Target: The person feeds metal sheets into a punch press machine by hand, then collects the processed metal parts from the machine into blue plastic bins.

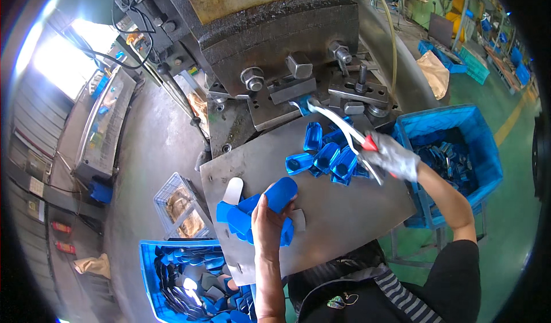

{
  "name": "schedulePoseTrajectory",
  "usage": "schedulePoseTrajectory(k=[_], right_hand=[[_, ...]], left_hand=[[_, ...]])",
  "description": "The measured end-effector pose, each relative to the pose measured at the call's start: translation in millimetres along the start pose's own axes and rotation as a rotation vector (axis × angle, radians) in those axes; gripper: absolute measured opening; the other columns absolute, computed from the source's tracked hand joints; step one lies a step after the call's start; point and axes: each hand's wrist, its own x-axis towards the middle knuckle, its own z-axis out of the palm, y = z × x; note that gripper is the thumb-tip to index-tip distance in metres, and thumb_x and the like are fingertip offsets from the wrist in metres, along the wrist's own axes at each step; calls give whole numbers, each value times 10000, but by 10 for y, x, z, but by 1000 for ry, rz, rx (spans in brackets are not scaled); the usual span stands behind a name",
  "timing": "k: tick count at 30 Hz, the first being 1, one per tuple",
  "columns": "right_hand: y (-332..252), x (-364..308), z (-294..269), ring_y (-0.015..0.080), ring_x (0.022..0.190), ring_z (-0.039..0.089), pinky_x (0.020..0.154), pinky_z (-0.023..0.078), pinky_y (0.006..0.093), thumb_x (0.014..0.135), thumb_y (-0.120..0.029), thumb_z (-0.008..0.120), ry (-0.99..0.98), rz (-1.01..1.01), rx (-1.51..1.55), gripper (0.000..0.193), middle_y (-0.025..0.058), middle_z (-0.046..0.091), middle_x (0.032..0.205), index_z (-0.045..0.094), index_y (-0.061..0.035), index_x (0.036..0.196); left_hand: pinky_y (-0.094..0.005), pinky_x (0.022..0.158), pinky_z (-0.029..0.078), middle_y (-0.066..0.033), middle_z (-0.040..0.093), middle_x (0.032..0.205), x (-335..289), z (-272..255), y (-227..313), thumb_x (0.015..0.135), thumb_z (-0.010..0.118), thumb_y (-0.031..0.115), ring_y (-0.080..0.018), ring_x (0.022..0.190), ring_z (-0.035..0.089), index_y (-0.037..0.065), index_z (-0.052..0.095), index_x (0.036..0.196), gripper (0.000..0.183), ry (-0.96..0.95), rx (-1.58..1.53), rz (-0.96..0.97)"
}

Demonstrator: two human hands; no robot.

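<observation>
My bare left hand [266,226] grips a blue flat metal blank [282,194] with rounded ends, above a loose heap of similar blue and grey blanks [240,219] on the steel table plate. My right hand [393,155], in a grey glove, is closed on long metal tongs [336,119] with red on the handle. The tips of the tongs reach a small blue piece [306,106] at the die of the press [278,47]; whether they grip it I cannot tell. Between my hands lie several shaped, shiny blue pieces [327,156].
A blue bin [488,151] with shiny blue pieces stands at the right. At the lower left is another blue bin [147,265] full of flat blanks, with a pale plastic crate [163,199] behind it. Heavy bolts and clamps surround the die.
</observation>
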Motion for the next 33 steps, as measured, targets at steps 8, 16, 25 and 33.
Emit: schedulePoseTrajectory(k=[8, 16, 25, 33], right_hand=[[-554, -532, -25, 369, 764, 623, 682, 498, 456, 908, -355, 494, -234, 193, -328, 417, 225, 618, 822, 418, -23, 1149], [-522, -483, 52, 358, 736, 635, 664, 510, 444, 915, -361, 464, -252, 82, -288, 406, 205, 630, 785, 422, -67, 1190], [139, 1004, -134, 394, 790, 581, 667, 422, 456, 859, -340, 542, 21, 101, -221, 293, 194, 584, 848, 488, -53, 874], [69, 1408, -124, 383, 812, 610, 689, 458, 449, 819, -293, 556, 33, 159, -282, 284, 224, 620, 879, 573, -26, 914]], left_hand=[[-386, 899, 481, -207, 537, 1188, 78, 194, 15, 970, 406, 358, -308, 1073, 573, -82, 425, 1260, 528, -130, -251, -148], [-340, 919, 448, -173, 562, 1202, -99, 189, 272, 939, 508, 313, -257, 1096, 565, -24, 429, 1283, 488, -51, 197, 86], [-377, 946, 418, -74, 573, 1203, -298, -344, 223, 627, 774, 110, -279, 1112, 524, 87, 587, 1119, 526, 46, 1504, 462], [-354, 913, 434, -59, 602, 1150, -216, -265, 226, 648, 763, 122, -257, 1079, 540, 84, 606, 1080, 462, 72, 1538, 479]])
